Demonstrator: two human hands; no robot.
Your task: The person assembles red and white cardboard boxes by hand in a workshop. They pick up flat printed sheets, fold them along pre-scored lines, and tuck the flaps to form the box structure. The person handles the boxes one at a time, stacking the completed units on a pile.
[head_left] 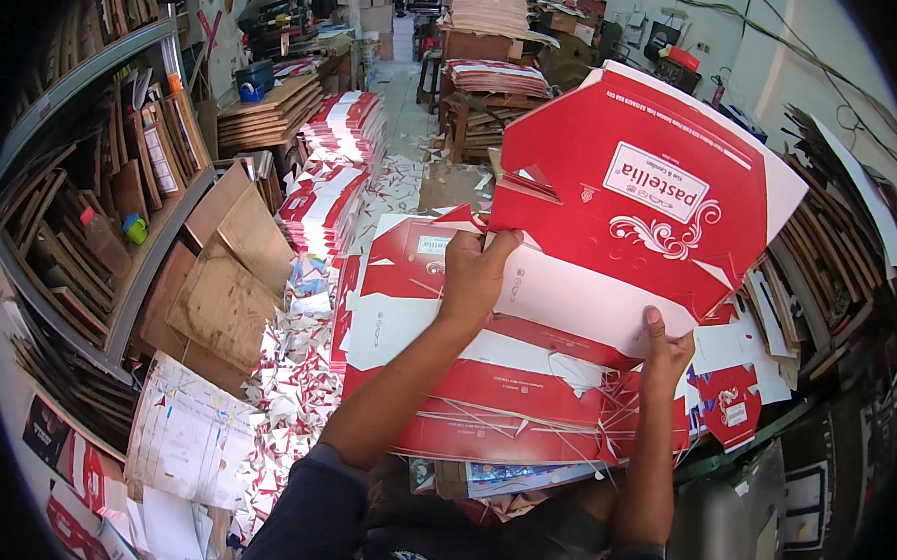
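A flat red-and-white printed cardboard box blank (pixel 572 205) is held up in front of me, tilted, with its print upside down to my view. My left hand (pixel 477 273) is closed on its left edge, thumb on top. Toward the near right corner, my right hand (pixel 667 355) grips the same blank, its thumb on the white band and its fingers out of sight underneath. Below lies a stack of similar box blanks (pixel 504 391), with thin strips of trimmed waste at its right side. Whether I hold one sheet or several, I cannot tell.
Red and white paper scraps (pixel 298 394) cover the floor at left. Bundled blanks (pixel 322 204) stand beyond them, near a metal shelf (pixel 160 227) packed with boards. More boards (pixel 820 246) lean at right. A tall paper stack (pixel 488 7) stands at the back.
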